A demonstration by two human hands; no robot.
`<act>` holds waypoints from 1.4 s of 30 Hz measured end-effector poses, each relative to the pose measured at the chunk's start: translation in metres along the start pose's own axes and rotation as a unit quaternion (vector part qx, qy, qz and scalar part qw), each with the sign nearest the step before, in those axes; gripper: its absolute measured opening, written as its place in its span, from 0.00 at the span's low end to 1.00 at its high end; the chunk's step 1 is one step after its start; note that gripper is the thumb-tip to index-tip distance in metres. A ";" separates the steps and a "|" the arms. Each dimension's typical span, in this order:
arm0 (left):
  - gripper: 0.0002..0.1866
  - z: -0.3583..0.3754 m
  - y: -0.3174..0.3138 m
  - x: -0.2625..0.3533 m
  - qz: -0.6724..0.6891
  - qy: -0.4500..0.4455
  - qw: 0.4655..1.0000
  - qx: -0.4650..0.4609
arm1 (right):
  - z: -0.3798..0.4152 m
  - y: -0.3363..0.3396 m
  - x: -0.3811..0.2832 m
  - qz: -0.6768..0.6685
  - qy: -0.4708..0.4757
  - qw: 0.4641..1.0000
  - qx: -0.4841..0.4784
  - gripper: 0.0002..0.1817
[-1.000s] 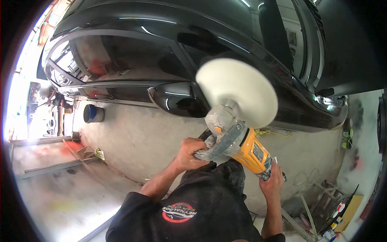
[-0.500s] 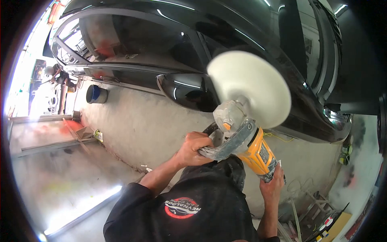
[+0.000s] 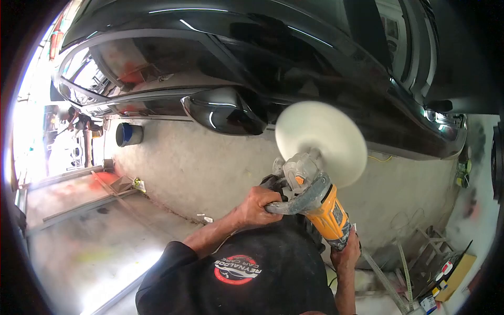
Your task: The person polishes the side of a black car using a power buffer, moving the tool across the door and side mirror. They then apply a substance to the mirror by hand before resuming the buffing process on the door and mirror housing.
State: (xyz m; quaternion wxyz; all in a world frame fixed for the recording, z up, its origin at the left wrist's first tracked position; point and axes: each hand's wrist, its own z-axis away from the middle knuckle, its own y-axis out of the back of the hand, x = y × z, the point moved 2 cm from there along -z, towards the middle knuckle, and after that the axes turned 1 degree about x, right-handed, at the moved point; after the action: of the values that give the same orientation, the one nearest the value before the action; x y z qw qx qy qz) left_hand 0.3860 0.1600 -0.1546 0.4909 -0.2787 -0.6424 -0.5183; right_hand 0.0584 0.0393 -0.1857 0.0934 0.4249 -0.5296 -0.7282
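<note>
My left hand [image 3: 257,207] is wrapped around the grey bow handle [image 3: 299,202] at the front of a yellow-and-grey polisher [image 3: 329,212]. At the tool's rear end, my right hand [image 3: 346,256] grips the polisher body. The large round white pad [image 3: 325,139] faces the black car [image 3: 362,100], and its upper part overlaps the lower side panel in this view. To the left of the pad, the black side mirror [image 3: 226,111] sticks out from the door. My closed fingers hide part of both grips.
A dark bucket with a blue lining [image 3: 128,135] stands on the concrete floor beside the car. Wooden framing [image 3: 92,206] lies at left. A stepladder [image 3: 433,244] and assorted items are at lower right. Another person [image 3: 79,123] is far off at the left.
The polisher and both hands have drawn closer to my body. Its pad sits lower in view, apart from the mirror it overlapped before. The car has shifted up and left in view.
</note>
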 end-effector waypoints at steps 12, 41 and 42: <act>0.15 -0.018 0.016 0.014 -0.043 -0.046 0.997 0.034 | -0.025 -0.006 0.001 -0.049 -0.009 0.999 0.003 0.44; 0.13 -0.022 0.027 -0.041 -0.020 -0.250 0.951 0.179 | -0.082 -0.004 -0.001 0.106 0.122 0.984 0.079 0.48; 0.13 -0.022 0.028 -0.042 -0.003 -0.254 0.951 0.176 | -0.085 -0.003 -0.006 0.101 0.135 0.981 0.095 0.44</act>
State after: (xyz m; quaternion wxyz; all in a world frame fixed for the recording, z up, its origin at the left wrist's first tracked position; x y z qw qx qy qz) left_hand 0.4330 0.1540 -0.1823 0.3517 -0.3083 -0.8277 -0.3101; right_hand 0.1240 -0.0153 -0.1919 0.1961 0.4703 -0.6189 -0.5978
